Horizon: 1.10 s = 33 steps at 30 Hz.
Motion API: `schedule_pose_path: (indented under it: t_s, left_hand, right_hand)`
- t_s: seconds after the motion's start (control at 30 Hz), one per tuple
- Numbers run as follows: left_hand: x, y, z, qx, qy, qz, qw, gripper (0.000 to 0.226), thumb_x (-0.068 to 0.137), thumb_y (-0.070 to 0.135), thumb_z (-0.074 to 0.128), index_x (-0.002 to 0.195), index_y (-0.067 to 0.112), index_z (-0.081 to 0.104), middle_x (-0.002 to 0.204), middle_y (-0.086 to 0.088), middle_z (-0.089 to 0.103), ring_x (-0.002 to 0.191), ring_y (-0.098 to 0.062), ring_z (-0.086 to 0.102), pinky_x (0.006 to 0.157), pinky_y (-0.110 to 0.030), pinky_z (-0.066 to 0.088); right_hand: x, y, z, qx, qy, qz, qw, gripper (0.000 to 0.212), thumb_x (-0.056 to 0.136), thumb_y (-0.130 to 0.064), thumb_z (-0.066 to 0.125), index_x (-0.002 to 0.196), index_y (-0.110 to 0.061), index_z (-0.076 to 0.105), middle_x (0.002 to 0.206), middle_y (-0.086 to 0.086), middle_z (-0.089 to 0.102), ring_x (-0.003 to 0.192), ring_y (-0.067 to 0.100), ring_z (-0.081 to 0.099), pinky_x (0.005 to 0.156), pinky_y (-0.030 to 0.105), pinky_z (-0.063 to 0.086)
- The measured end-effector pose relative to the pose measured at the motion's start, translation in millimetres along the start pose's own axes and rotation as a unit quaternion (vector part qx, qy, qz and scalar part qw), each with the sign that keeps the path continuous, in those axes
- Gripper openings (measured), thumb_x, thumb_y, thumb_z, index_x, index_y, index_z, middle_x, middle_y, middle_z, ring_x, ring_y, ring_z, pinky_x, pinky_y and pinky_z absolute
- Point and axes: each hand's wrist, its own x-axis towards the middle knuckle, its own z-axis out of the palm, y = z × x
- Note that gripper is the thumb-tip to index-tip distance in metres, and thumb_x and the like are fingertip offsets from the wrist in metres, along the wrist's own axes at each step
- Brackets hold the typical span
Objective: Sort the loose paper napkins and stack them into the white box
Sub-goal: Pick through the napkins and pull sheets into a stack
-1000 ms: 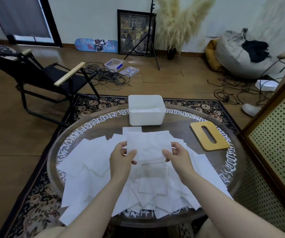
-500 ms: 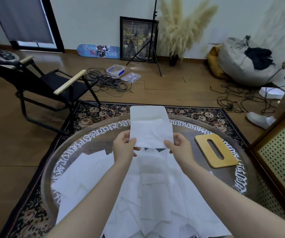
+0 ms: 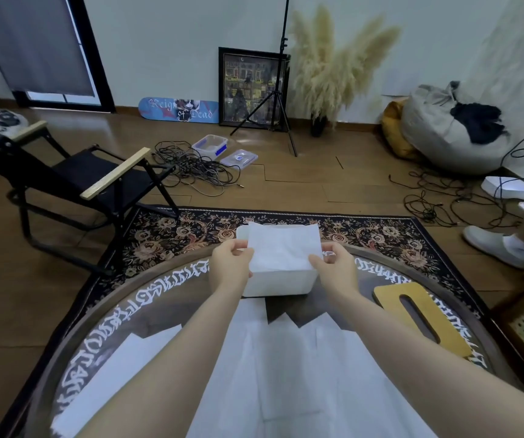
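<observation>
Over the far half of the round table: both hands held one napkin above the box.
Held item: a thin white square paper napkin, stretched flat between the hands and covering most of the box mouth.
Left hand: fingers pinched closed on the napkin's left edge.
Right hand: fingers pinched closed on the napkin's right edge.
Container: the white rectangular plastic box stood near the far rim of the round glass-topped table with white lettering; its contents were hidden by the napkin.
Remaining stock: a spread of loose white paper napkins lay on the near half of the table, under the forearms.
Bystander item: a yellow wooden lid with an oval slot lay to the right of the box, apart from it.
Change: a second earlier the napkin was held low over the pile; half a second earlier it was halfway up; now it sat directly over the box.
Meaning: the carry looked finished, with lowering and release seemingly the next step; most of the sorting remained.
</observation>
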Motion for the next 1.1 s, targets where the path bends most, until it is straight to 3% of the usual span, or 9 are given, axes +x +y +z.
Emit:
schedule_pose_path:
  t_s: [0.1,0.23,0.43,0.63,0.77,0.87,1.0,1.1]
  left_hand:
    - [20,1,8,0.081,0.007,0.021,0.996,0.009,0.084,0.021,0.062,0.092,0.023,0.067,0.081,0.006,0.064,0.073,-0.020,0.061,0.072,-0.034,0.053]
    - [37,1,13,0.224,0.017,0.054,0.973,0.015,0.088,0.024,0.058,0.101,0.027,0.066,0.096,0.005,0.067,0.094,-0.022,0.060,0.069,-0.028,0.040]
    - [48,-2,24,0.375,0.021,0.110,0.920,0.021,0.090,0.018,0.053,0.106,0.021,0.065,0.107,-0.003,0.067,0.099,-0.029,0.061,0.069,-0.029,0.040]
    - [50,-4,28,0.427,0.023,0.130,0.894,0.013,0.089,0.014,0.052,0.095,0.019,0.062,0.102,-0.006,0.068,0.096,-0.030,0.061,0.067,-0.030,0.039]
    - [46,-2,27,0.435,0.018,0.151,0.887,0.013,0.093,0.018,0.054,0.104,0.021,0.060,0.110,-0.004,0.065,0.102,-0.028,0.060,0.071,-0.031,0.040]
    - [43,-5,24,0.421,0.009,0.159,0.893,0.027,0.094,0.023,0.054,0.121,0.023,0.058,0.117,0.000,0.062,0.105,-0.025,0.059,0.074,-0.031,0.042]
    - [33,-5,17,0.387,-0.023,0.183,0.904,0.030,0.093,0.031,0.056,0.122,0.025,0.058,0.118,0.004,0.061,0.108,-0.020,0.057,0.080,-0.032,0.045]
    - [21,-7,7,0.390,-0.061,0.229,0.890,0.030,0.092,0.036,0.057,0.120,0.026,0.060,0.113,0.006,0.063,0.109,-0.017,0.054,0.087,-0.035,0.043]
  right_hand:
    - [20,3,7,-0.038,0.006,-0.008,0.999,0.009,0.085,-0.021,0.061,0.089,-0.029,0.059,0.082,0.007,0.068,0.082,0.028,0.065,0.079,0.045,0.052]
    - [40,2,13,-0.154,-0.007,-0.041,0.987,0.018,0.089,-0.024,0.061,0.107,-0.025,0.060,0.084,-0.002,0.062,0.085,0.021,0.060,0.069,0.032,0.043]
    - [49,1,15,-0.292,-0.019,-0.106,0.950,0.029,0.091,-0.026,0.060,0.119,-0.024,0.057,0.090,-0.005,0.060,0.096,0.025,0.060,0.076,0.033,0.041]
    - [52,0,13,-0.333,-0.027,-0.132,0.933,0.036,0.094,-0.027,0.056,0.130,-0.024,0.053,0.106,0.000,0.069,0.105,0.027,0.059,0.087,0.035,0.042]
    - [48,2,14,-0.385,-0.034,-0.174,0.906,0.038,0.096,-0.029,0.053,0.133,-0.023,0.049,0.115,0.000,0.068,0.109,0.026,0.058,0.093,0.037,0.038]
    - [43,4,13,-0.387,-0.031,-0.202,0.899,0.036,0.096,-0.026,0.053,0.132,-0.022,0.049,0.126,0.000,0.060,0.113,0.024,0.056,0.094,0.037,0.035]
    - [36,2,5,-0.379,-0.046,-0.223,0.897,0.030,0.096,-0.026,0.053,0.126,-0.022,0.054,0.124,-0.002,0.058,0.111,0.022,0.056,0.093,0.036,0.036]
    - [27,-1,0,-0.377,-0.052,-0.244,0.892,0.028,0.095,-0.028,0.054,0.122,-0.022,0.058,0.120,-0.002,0.059,0.112,0.020,0.054,0.093,0.037,0.039]
